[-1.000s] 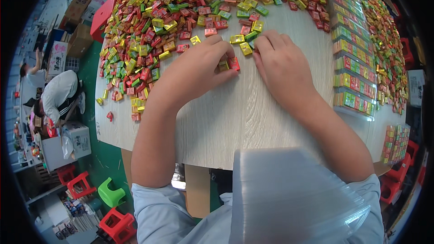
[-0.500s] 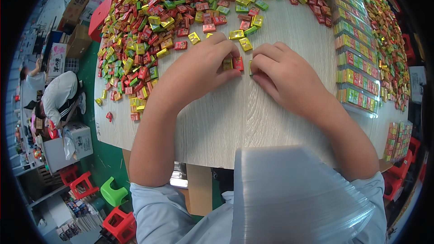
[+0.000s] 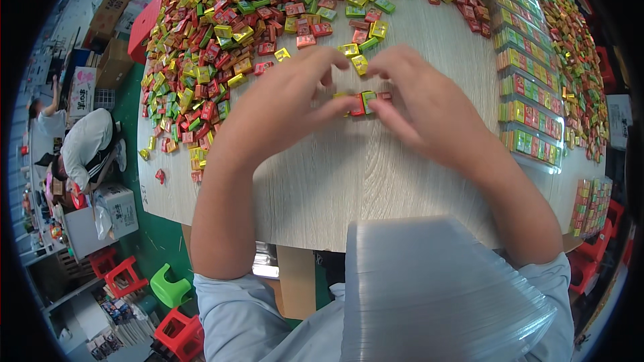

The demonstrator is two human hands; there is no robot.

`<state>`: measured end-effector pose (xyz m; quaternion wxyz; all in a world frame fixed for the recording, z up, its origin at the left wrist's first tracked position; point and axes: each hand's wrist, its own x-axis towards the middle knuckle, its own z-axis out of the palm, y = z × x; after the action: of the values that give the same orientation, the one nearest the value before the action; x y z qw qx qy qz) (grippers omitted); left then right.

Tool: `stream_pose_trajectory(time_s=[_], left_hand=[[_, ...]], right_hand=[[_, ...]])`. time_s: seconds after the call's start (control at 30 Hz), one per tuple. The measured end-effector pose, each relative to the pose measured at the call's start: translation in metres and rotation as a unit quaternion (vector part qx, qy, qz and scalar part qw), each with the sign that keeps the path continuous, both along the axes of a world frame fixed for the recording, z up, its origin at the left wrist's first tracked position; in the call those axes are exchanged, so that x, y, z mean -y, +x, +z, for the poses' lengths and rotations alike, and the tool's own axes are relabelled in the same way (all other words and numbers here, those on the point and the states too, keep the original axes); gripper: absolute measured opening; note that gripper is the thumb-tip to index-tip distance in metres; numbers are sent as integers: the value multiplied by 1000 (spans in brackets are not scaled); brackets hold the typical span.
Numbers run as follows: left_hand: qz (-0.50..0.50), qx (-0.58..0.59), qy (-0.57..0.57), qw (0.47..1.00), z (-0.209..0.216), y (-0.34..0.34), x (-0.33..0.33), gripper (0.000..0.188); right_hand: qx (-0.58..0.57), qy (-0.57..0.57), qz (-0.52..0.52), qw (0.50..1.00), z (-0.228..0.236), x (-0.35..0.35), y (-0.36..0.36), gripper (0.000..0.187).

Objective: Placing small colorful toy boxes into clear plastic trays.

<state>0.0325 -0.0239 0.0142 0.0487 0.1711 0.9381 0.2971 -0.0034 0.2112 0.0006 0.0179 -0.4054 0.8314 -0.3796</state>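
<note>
My left hand (image 3: 288,97) and my right hand (image 3: 419,104) meet over the pale wooden table (image 3: 349,181). Between their fingertips lies a short row of small square packets (image 3: 361,102), red, green and yellow, pinched from both ends on the tabletop. A few loose yellow and green packets (image 3: 355,60) lie just beyond my fingers. Behind them spreads a big heap of mixed red, green, yellow and orange packets (image 3: 228,33).
Filled rows of packets in clear trays (image 3: 530,87) run along the right side. A stack of clear plastic trays (image 3: 436,295) sits at my lap. Left of the table, on the green floor, are a crouching person (image 3: 84,144), cardboard boxes (image 3: 111,10) and small stools (image 3: 168,285).
Both hands have drawn a little toward me, and the few packets between them are now squeezed into a tight row.
</note>
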Motion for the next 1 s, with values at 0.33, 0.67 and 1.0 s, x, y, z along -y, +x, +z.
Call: stream_pose_trajectory(time_s=[0.33,0.67,1.0], left_hand=[[17,-199,-105,974,-9,-17,3,21],[62,-25,-122,990,11,-1,27,17],[54,-44,-113,991,11,-2,25,18]], right_hand=[[-199,120,-72,970,-11,2,-14,20],[-133,176,-42,974,9,-23,0,5],[-136,162,-32,977,10,-19,-3,7]])
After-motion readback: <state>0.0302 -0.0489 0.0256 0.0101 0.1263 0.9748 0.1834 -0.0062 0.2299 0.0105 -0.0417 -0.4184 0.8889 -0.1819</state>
